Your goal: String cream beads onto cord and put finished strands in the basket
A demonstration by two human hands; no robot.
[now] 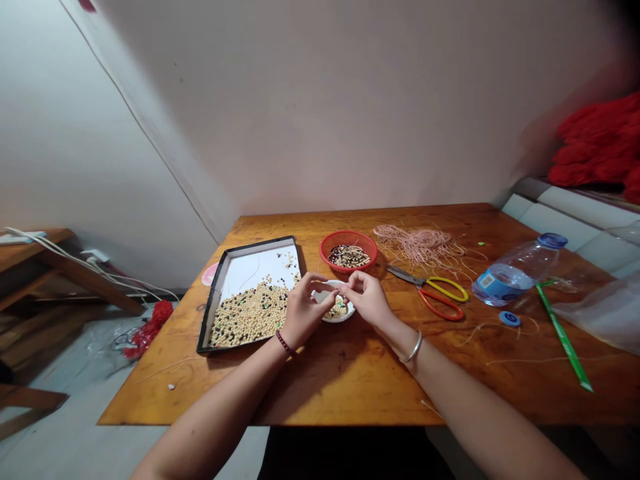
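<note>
My left hand (pixel 310 307) and my right hand (pixel 366 299) meet over a small white bowl (pixel 334 319) with beads or small pieces in it. Thumb and fingers of both hands are pinched together, close to each other. Whatever lies between the fingertips is too small to make out. Left of my left hand is a shallow black-edged tray (pixel 233 251) holding many cream, black and green beads (pixel 250 313). Just behind the bowl stands a red plastic basket (pixel 327 237) with dark and pale beads (pixel 349 256).
Scissors (pixel 433 293) with yellow and orange handles lie right of my hands, near a tangle of pink cord (pixel 420 245). A water bottle (pixel 517 273) lies tilted, its blue cap (pixel 510 319) beside it. A green strip (pixel 565 337) and loose threads lie farther right on the wooden table (pixel 320 393).
</note>
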